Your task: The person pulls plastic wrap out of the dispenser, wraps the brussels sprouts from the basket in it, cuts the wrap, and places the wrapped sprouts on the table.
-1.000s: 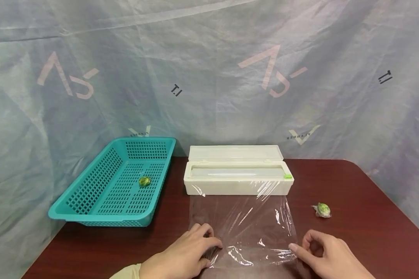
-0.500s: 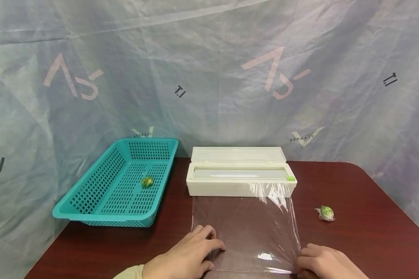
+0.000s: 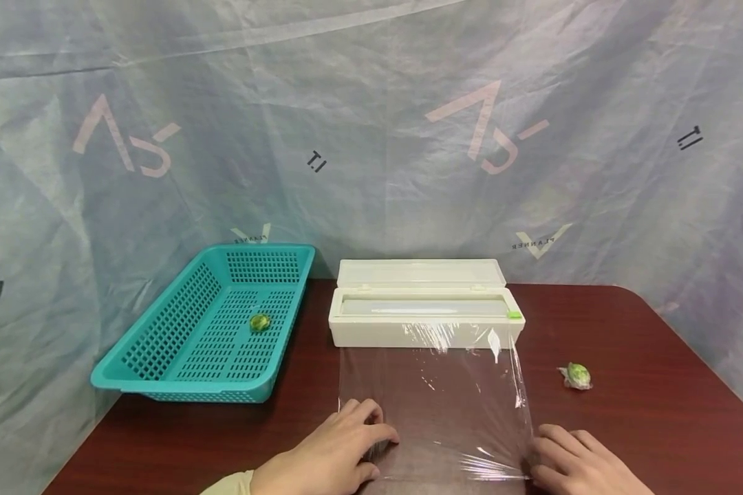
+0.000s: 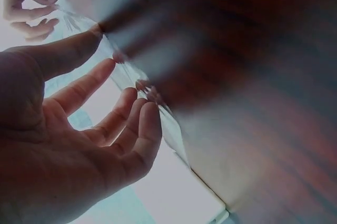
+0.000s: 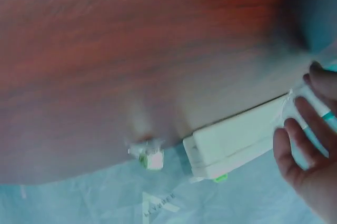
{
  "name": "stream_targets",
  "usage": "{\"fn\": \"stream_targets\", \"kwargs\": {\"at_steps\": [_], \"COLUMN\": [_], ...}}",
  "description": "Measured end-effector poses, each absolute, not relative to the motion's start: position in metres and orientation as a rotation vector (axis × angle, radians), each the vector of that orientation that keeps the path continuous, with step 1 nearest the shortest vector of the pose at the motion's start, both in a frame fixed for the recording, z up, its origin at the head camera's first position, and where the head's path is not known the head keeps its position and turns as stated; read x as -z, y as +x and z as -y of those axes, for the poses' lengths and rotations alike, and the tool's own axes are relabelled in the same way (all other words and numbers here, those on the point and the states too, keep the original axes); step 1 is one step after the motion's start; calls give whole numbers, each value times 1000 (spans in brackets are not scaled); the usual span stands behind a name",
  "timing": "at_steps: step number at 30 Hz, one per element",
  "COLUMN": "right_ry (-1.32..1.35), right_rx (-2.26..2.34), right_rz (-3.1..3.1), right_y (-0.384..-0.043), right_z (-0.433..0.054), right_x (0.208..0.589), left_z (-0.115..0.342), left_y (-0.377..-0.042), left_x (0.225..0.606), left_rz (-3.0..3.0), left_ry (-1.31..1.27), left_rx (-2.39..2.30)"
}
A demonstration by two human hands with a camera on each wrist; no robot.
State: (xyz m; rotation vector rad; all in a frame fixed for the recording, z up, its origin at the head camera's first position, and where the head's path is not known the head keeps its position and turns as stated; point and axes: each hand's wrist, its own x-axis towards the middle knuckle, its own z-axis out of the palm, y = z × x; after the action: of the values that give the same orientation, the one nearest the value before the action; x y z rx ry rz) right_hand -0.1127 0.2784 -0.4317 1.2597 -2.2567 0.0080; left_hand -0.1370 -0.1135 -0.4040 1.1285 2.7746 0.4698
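Note:
A clear sheet of plastic wrap (image 3: 446, 405) stretches over the table from a white wrap dispenser (image 3: 427, 333). The dispenser's lid stands raised, and a green slider (image 3: 514, 315) sits at its right end. My left hand (image 3: 331, 447) rests its fingertips on the sheet's left side; in the left wrist view its thumb and fingers (image 4: 79, 92) are spread apart. At the sheet's near right corner my right hand (image 3: 585, 460) holds the edge, where bright creases meet. Its thumb is hidden in the head view.
A teal basket (image 3: 266, 357) stands at the left with a small green wrapped item (image 3: 259, 322) inside. Another small green item in crinkled film (image 3: 576, 376) lies on the dark red table (image 3: 644, 392) at the right. A grey printed sheet (image 3: 371, 124) hangs behind.
My right hand has moved slightly down the sheet's right edge to its near corner, and the wrap lies smoother and tauter. The left hand stays nearly in place.

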Motion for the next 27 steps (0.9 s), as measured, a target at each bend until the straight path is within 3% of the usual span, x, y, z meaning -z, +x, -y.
{"fn": "stream_targets", "kwargs": {"at_steps": [10, 27], "right_ry": [1463, 1444], "right_rx": [48, -247], "right_rz": [1989, 2164], "right_y": [-123, -122], "right_z": [-286, -279], "right_x": [436, 440], "left_z": [119, 135], "left_y": [-136, -135], "left_x": [403, 394], "left_rz": [-2769, -2788], "left_ry": [1115, 1012], "left_rx": [-477, -536]}}
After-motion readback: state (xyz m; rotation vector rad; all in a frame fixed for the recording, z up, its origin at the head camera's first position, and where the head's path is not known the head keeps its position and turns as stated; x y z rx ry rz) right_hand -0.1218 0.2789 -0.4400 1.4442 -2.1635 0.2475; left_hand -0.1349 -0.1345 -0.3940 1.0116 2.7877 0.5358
